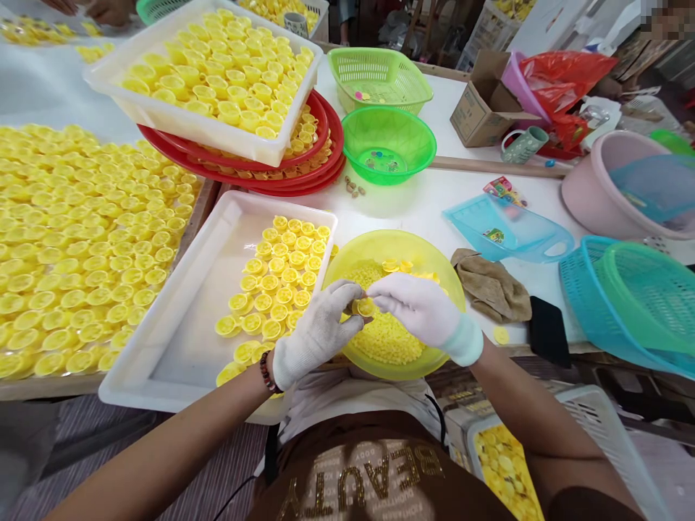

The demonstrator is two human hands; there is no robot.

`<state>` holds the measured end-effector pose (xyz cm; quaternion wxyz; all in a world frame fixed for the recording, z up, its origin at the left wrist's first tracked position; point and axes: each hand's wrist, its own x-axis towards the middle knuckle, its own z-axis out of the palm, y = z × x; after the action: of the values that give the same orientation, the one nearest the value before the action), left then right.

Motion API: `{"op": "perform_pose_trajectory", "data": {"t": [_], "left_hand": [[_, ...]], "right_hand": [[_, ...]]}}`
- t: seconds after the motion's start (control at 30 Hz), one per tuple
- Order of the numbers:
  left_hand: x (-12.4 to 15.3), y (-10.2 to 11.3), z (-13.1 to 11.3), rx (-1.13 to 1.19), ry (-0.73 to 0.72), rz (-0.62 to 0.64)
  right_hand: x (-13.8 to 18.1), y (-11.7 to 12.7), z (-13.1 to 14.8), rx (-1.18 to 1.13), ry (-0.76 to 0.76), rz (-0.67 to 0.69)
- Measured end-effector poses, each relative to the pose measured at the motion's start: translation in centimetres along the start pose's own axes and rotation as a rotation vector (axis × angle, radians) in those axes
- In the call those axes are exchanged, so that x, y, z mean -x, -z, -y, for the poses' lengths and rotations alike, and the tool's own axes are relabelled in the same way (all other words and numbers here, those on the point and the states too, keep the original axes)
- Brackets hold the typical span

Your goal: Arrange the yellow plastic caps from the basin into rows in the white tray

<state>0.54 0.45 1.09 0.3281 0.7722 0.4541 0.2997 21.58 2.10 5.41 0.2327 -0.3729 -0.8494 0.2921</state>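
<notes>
My left hand [320,329], in a white glove, grips a small round yellow plastic piece [365,307] over a yellow bowl [399,244]. My right hand [420,307], also gloved, has its fingertips pinched together at the top of that piece; whatever they hold is too small to make out. Small yellow pellets [394,344] fill much of the bowl, and a few more round yellow pieces [399,266] lie at its far side. Left of the bowl, a white tray [190,347] carries rows of similar yellow pieces [279,282] along its right side.
Many yellow cups [70,268] cover the table at left. A full white tray [287,137] rests on stacked red trays [326,163]. Beyond the bowl stands a green basin [388,170]. To the right are a blue scoop [489,224], a brown cloth [491,286] and a blue basket [583,289].
</notes>
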Motion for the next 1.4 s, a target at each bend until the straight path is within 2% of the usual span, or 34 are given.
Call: {"op": "perform_pose_trajectory", "data": {"t": [0.07,0.17,0.3,0.4,0.5,0.6,0.67,0.8,0.9,0.97,1.07,1.13,1.27,1.33,1.4], "left_hand": [[0.2,0.1,0.1,0.057,0.007,-0.019],[1.2,1.0,0.7,0.103,0.016,-0.049],[4.2,4.6,1.6,0.047,0.067,-0.154],[7.6,9.0,2.3,-0.119,0.18,-0.228],[11.2,12.9,3.3,-0.398,0.3,-0.256],[13.9,14.8,4.8,-0.575,0.443,-0.179],[14.7,14.6,5.7,-0.643,0.522,-0.072],[14.3,12.5,6.8,-0.711,0.597,0.099],[13.7,11.5,7.1,-0.683,0.605,0.105],[13.6,11.5,7.0,-0.64,0.585,0.114],[13.7,12.4,6.7,-0.581,0.558,0.146],[13.5,12.9,6.3,-0.596,0.549,0.119],[11.1,12.3,4.6,-0.634,0.413,0.011],[9.2,11.0,3.3,-0.554,0.289,0.003],[7.2,9.3,2.1,-0.475,0.198,0.031]], "right_hand": [[-0.4,0.2,-1.2,0.075,-0.063,-0.024],[-1.2,0.2,-4.4,0.334,-0.257,0.071],[-2.3,-1.1,-8.5,0.582,-0.468,0.211],[-2.6,-1.9,-10.0,0.634,-0.493,0.237],[-2.4,-1.6,-9.8,0.665,-0.442,0.212],[-2.0,-1.4,-8.3,0.663,-0.345,0.172],[-1.9,-2.0,-7.0,0.649,-0.266,0.184],[-1.9,-4.4,-5.3,0.656,-0.149,0.323],[-1.2,-5.1,-5.3,0.585,-0.169,0.299],[-0.5,-4.8,-5.4,0.51,-0.216,0.273],[0.5,-4.1,-5.0,0.42,-0.267,0.427],[0.8,-4.0,-4.4,0.385,-0.266,0.553],[0.8,-4.3,-3.6,0.256,-0.234,0.683],[0.8,-4.1,-3.6,0.158,-0.22,0.707],[0.8,-3.6,-3.8,0.082,-0.215,0.676]]}}
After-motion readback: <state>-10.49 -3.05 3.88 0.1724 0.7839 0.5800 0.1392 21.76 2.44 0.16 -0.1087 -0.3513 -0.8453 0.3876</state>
